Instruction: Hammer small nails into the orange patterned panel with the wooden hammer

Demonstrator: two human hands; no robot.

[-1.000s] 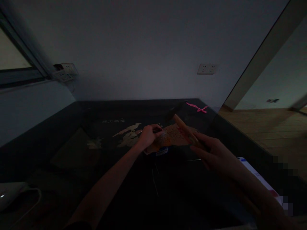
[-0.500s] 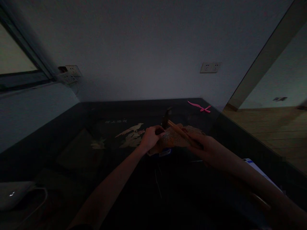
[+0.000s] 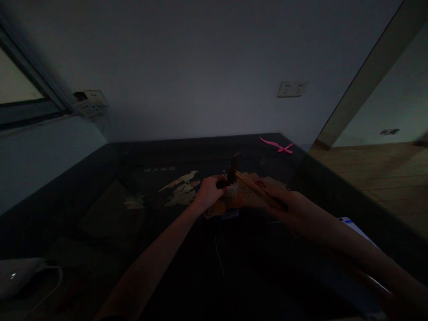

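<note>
My right hand (image 3: 286, 200) is closed around the wooden handle of a hammer (image 3: 250, 183). Its dark head stands just above and beside the fingertips of my left hand (image 3: 212, 191). The left thumb and forefinger are pinched together over a tan, dark-speckled piece (image 3: 242, 196) with orange and reddish patches. Whatever lies between those fingertips is too small and dark to make out. Under the speckled piece's front edge, a blue and white item (image 3: 230, 214) partly shows; the rest of it is hidden.
The dark glossy table (image 3: 174, 151) bears a pale bird-and-flower picture (image 3: 182, 189). A pink ribbon (image 3: 284, 149) lies at the back right. At the lower left is a white device (image 3: 16, 274) with a cable. A white and blue flat item (image 3: 356, 229) lies beyond my right forearm.
The hammer head has dropped slightly closer to my left fingertips. My left hand keeps its pinch in nearly the same place, and the whole view has shifted a little.
</note>
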